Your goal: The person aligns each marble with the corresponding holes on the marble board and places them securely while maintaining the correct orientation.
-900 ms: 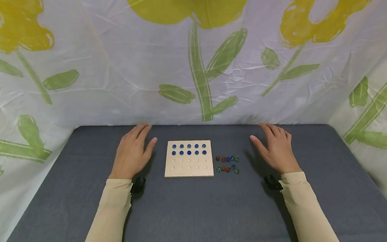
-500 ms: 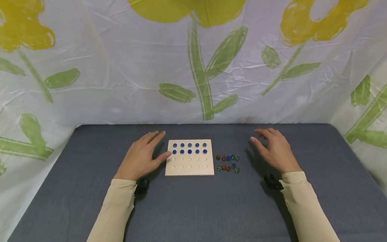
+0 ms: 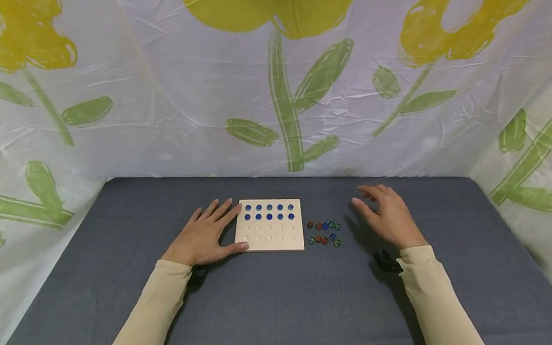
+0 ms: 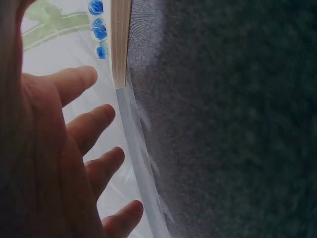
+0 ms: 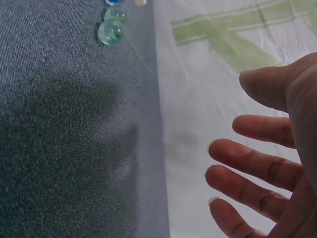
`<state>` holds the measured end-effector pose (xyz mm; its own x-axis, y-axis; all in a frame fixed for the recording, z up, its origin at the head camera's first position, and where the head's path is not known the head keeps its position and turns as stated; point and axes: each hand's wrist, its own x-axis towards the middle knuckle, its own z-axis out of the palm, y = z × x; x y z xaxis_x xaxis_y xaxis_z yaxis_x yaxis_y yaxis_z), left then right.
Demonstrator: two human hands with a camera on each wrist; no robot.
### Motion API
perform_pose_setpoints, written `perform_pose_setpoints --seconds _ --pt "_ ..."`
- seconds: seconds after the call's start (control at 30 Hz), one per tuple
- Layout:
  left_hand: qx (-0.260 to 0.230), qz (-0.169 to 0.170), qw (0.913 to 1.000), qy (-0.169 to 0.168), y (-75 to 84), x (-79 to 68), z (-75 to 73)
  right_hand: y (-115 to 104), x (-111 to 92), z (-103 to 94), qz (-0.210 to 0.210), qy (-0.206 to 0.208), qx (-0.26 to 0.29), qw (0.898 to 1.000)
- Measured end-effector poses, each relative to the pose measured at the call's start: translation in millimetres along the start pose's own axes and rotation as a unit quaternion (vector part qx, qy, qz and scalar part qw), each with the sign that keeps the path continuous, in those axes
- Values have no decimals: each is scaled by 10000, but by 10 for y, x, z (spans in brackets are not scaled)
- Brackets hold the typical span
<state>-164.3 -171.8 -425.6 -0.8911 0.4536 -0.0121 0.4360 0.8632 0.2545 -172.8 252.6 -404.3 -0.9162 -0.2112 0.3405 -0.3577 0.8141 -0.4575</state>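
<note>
A pale wooden board with rows of round hollows lies at mid-table. Blue marbles fill its two far rows; the two near rows hold none. My left hand is at the board's left side, fingers spread, the thumb over the near left corner and the index fingertip by the far left one. Whether it presses the wood I cannot tell. To the right of the board, red, blue and green loose marbles lie in two rough rows. Beyond them my right hand hovers above the cloth, fingers loosely bent, holding nothing.
Dark grey cloth covers the table. A white curtain with painted yellow flowers hangs behind the far edge and along both sides. Each wrist wears a small black camera, and greenish clear marbles show in the right wrist view.
My left hand has come right and nearer, from beside the board to its left edge, spreading its fingers. The right hand has shifted slightly left. The marbles stay put.
</note>
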Motion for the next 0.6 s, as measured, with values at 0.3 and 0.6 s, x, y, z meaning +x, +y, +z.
perform_pose_setpoints --seconds 0.3,0.6 --pt "-118 -86 9996 -223 -52 -21 24 -3 -35 7 59 -271 68 9996" --pt "-179 -120 9990 -400 -68 -16 37 53 -37 34 136 -455 73 9988"
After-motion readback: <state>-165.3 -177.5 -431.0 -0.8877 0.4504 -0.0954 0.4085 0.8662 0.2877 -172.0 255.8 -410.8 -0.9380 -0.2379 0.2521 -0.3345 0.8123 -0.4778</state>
